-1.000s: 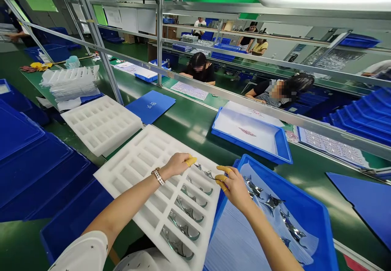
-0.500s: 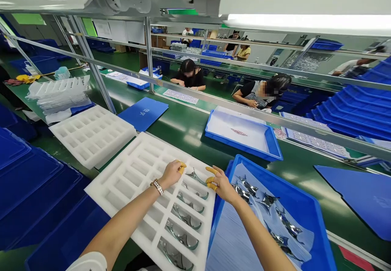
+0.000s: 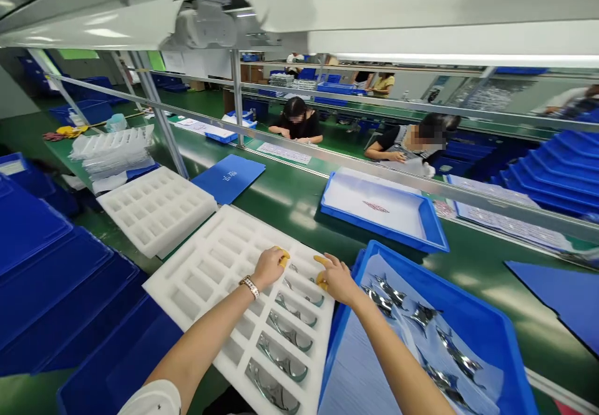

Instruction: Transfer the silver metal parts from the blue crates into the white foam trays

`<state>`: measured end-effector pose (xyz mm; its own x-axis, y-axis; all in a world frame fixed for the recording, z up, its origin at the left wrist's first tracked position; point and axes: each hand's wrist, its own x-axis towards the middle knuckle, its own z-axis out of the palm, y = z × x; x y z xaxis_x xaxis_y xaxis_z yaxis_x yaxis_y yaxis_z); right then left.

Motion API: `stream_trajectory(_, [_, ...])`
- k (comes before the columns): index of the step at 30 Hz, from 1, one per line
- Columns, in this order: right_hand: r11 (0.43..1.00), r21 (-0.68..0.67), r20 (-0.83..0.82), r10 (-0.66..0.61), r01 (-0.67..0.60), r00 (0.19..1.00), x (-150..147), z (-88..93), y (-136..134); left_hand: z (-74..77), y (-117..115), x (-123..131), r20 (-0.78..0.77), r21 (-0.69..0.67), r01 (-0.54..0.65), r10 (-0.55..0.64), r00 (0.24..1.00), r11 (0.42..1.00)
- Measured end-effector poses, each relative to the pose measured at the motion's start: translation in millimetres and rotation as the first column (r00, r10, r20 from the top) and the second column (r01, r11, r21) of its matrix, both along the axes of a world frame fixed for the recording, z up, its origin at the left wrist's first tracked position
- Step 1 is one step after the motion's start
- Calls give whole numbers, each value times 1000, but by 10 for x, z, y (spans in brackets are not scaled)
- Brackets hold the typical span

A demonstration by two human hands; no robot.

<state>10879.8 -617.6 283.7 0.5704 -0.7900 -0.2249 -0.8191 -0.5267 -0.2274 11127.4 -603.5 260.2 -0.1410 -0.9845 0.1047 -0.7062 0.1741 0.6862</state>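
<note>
A foam tray [image 3: 201, 265] lies at the near edge of the worktop [image 3: 281, 215], with curved metal parts [image 3: 281, 356] in its right-hand compartments. A plastic crate [image 3: 440, 287] holding similar parts sits to its right; a second foam tray [image 3: 156, 212] lies behind and left.

Left hand [image 3: 268, 268] and right hand [image 3: 337, 279] over a white foam tray [image 3: 201, 259]
Yellow rubber finger cots [image 3: 283, 259] on both hands; curved silver metal pieces [image 3: 281, 360] sit in the tray's slots, with more lying in a blue plastic bin [image 3: 468, 306] just beside it

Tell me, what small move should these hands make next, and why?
Probably the right hand should pick up another curved metal piece from the blue bin, because it hovers just beside that bin and the white foam tray has empty slots.
</note>
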Motion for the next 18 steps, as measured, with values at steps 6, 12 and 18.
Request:
stream_trajectory(6, [999, -40, -87, -14, 10, 996, 215, 210, 48, -101, -19, 112, -49, -11, 29, -29, 998, 1000])
stream_trajectory(12, [996, -89, 264, -1, 25, 965, -557, 59, 284, -51, -283, 253, 83, -24, 50, -48, 995, 998])
stream_trajectory(18, [762, -245, 160, -578, 600, 800, -2207, -225, 1444, 396, -264, -881, 130, -85, 263, -251, 959, 961])
